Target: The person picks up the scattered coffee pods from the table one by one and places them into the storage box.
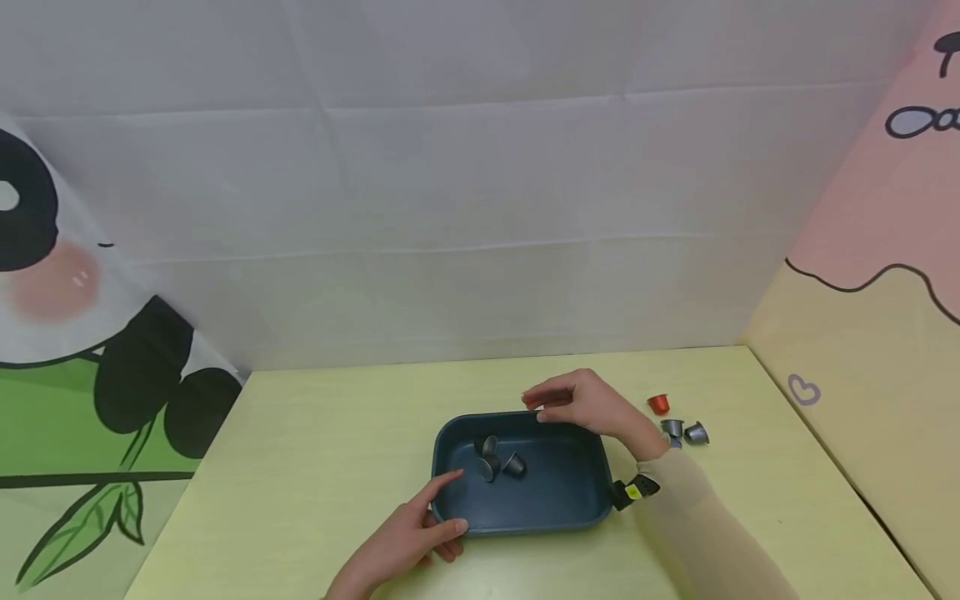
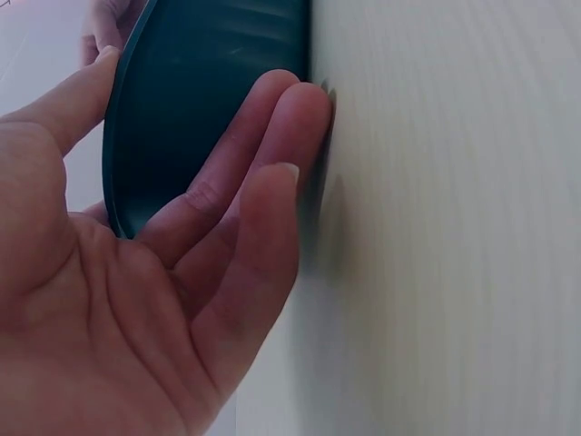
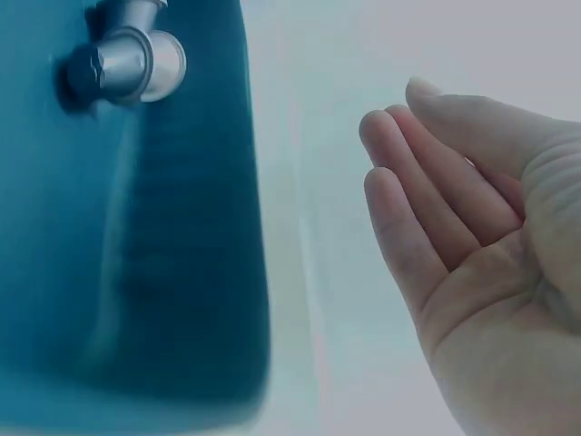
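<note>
A dark blue rectangular tray [image 1: 555, 496] lies on the table, with several grey coffee capsules [image 1: 514, 465] grouped in its left half. My left hand [image 1: 405, 533] holds the tray's near left corner. In the left wrist view, the thumb touches the rim and other fingers [image 2: 272, 227] lie along the outer wall. My right hand [image 1: 588, 406] is over the tray's far right edge, fingers loosely bent. Nothing lies in its palm [image 3: 490, 309] in the right wrist view, where the capsules [image 3: 127, 65] show inside the tray.
Right of the tray, beyond the right wrist, a red capsule [image 1: 658, 404] lies near several grey and bluish capsules [image 1: 696, 432]. A white cloth wall [image 1: 465, 183] stands behind the pale yellow table [image 1: 315, 433]. Printed panels flank it on both sides.
</note>
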Demonstrator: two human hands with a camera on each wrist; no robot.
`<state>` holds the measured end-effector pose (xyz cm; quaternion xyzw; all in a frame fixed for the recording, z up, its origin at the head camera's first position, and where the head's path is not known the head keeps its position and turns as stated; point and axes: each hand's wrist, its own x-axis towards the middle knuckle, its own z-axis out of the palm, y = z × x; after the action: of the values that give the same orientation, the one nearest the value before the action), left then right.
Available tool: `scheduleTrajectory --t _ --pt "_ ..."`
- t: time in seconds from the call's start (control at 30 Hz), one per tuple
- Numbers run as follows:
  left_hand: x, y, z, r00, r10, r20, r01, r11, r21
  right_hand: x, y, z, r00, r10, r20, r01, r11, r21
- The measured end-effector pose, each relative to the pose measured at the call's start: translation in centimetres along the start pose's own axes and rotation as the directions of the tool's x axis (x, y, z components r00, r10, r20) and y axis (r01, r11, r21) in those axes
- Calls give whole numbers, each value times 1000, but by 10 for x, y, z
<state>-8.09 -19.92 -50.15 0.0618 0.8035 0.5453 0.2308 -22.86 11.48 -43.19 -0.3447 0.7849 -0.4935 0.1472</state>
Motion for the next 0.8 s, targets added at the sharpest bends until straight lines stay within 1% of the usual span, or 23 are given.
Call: scheduleTrajectory --t 0.13,0.4,0.63,0.8 --pt "0 0 0 1000 3 -2 -3 1000 3 -12 0 -12 999 12 -39 -13 1000 -27" --pt "-2 1 -1 1000 14 -2 -14 1000 -3 -39 12 -34 991 81 -102 -82 997 -6" --pt "-2 1 0 1000 11 -2 -11 1000 -9 -69 30 -50 968 162 -189 -161 987 23" --pt "-1 -1 0 1000 12 0 -12 1000 -14 -90 41 -58 957 190 -217 -186 982 40"
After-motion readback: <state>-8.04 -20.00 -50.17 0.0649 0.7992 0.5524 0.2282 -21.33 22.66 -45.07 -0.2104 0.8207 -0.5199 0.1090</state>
